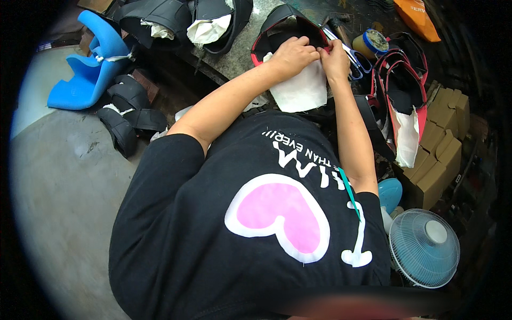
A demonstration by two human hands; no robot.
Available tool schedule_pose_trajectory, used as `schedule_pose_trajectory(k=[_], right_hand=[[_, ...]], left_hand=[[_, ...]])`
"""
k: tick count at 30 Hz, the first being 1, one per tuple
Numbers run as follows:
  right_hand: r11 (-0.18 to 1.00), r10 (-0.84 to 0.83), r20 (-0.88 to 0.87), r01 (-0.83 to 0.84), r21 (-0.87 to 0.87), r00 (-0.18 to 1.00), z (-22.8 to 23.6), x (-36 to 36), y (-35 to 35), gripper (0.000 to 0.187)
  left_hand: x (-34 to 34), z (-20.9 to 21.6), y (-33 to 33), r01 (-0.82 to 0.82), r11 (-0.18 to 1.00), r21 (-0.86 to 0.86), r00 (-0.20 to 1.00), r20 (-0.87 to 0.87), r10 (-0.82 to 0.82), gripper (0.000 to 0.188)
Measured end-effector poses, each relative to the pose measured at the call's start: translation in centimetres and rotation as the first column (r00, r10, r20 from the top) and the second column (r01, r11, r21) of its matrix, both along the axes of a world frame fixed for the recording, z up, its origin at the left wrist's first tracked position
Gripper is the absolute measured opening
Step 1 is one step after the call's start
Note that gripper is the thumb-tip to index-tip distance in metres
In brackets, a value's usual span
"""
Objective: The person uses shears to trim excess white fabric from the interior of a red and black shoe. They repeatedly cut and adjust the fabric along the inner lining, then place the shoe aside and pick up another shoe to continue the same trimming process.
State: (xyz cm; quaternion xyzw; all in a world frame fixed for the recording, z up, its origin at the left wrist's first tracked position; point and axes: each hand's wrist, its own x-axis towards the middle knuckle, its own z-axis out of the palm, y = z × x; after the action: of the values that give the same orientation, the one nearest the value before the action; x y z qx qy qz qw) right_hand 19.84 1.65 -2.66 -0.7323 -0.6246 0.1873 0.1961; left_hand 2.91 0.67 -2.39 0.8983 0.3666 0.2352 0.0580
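Note:
A black shoe upper with red edging [257, 52] lies at the top middle, on the near side of the table. White lining cloth [298, 92] hangs out of it toward my body. With bent fingers my left hand [292, 56] grips the upper where the cloth meets its edge. My right hand [335, 62] pinches the red edge close beside it, thumb and fingers together. The fingertips hide whatever small part lies between them. Scissors with blue handles [361, 63] lie just right of my right hand.
Right of the scissors stands a jar with a blue rim [375, 41]. More red-and-black uppers [406, 88] are stacked at the right, by cardboard boxes [442, 144] and a fan [425, 248]. Black sandals [210, 26] sit at the upper left, near blue foam [88, 74].

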Motion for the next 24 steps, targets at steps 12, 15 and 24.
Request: schedule_pose_trajectory(k=[12,15,24], right_hand=[[0.997,0.059,-0.409,-0.036,0.063,0.911,7.9,5.8,0.0,0.043],[0.963,0.027,-0.151,0.015,0.268,0.988,11.9,9.9,-1.0,0.027],[0.967,0.05,0.541,-0.177,0.185,0.839,13.1,14.5,-0.8,0.027]], left_hand=[[2.1,3.2,1.0,0.122,0.992,-0.038,0.918,-0.376,-0.128,0.012],[3.8,5.3,2.8,0.146,0.982,-0.12,0.914,-0.364,-0.18,0.012],[15.0,3.8,8.7,-0.05,0.985,-0.164,0.923,0.369,0.108,0.061]])
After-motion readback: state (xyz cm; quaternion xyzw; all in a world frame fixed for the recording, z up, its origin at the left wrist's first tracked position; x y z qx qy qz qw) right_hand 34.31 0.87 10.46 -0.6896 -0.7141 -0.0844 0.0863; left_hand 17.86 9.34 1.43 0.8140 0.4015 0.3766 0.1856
